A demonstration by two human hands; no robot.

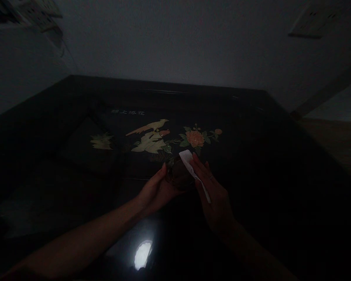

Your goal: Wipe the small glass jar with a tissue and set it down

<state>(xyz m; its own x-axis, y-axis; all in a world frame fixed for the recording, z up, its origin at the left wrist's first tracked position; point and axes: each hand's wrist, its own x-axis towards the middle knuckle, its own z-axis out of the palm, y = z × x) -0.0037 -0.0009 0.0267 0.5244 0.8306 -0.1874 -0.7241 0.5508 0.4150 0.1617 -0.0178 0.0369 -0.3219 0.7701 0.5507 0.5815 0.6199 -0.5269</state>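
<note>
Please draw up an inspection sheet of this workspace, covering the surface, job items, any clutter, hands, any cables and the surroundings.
Surface: black table, glossy, with a bird, a flower and pale characters on it; light reflects near the front.
Job items: dark round object, details too dim; white cloth at its right side.
Clutter: nothing seen for sure; much is too dark.
Hands: left hand holds the object; right hand holds the cloth.
Cables: cannot tell; upper left is too dim.
Surroundings: pale wall; outlet at upper right.
</note>
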